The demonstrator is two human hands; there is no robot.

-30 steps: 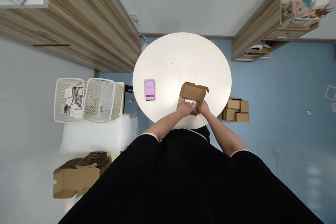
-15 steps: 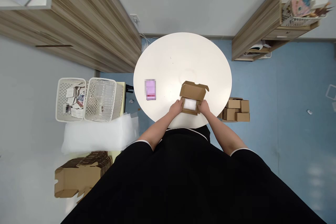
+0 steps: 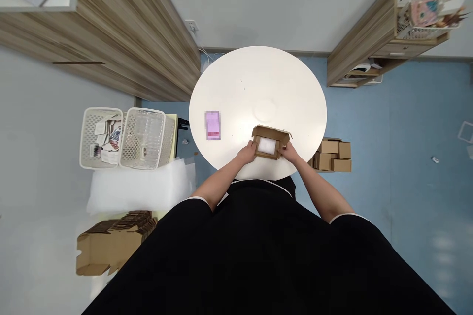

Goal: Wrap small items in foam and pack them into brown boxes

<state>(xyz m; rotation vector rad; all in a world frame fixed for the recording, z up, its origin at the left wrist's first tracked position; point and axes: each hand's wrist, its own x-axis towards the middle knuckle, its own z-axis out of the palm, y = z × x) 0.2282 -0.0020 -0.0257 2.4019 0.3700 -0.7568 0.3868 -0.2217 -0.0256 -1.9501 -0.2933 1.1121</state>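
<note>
A small brown cardboard box [image 3: 268,156] sits near the front of the round white table [image 3: 281,74], its lid [image 3: 272,132] partly raised along the far side. Inside it lies a white, wrapped-looking item [image 3: 266,145]. My left hand [image 3: 248,151] grips the box's left wall, fingers closed on the edge. On the opposite side, my right hand [image 3: 288,151] pinches the right wall near the lid's side flap. Toward the table's left lies a flat, pinkish-purple rectangle [image 3: 213,124], blurred out, with neither hand near it.
To the left stand two white baskets [image 3: 123,152], one holding packets, above a stack of white wrapping sheets [image 3: 140,187] and flattened cardboard boxes [image 3: 111,251]. Several closed boxes [image 3: 328,155] are piled right of the table. A wooden cabinet [image 3: 369,44] stands behind at right.
The lid has tipped up from lying back to standing more upright over the far side of the box. Both hands stay at the box's sides.
</note>
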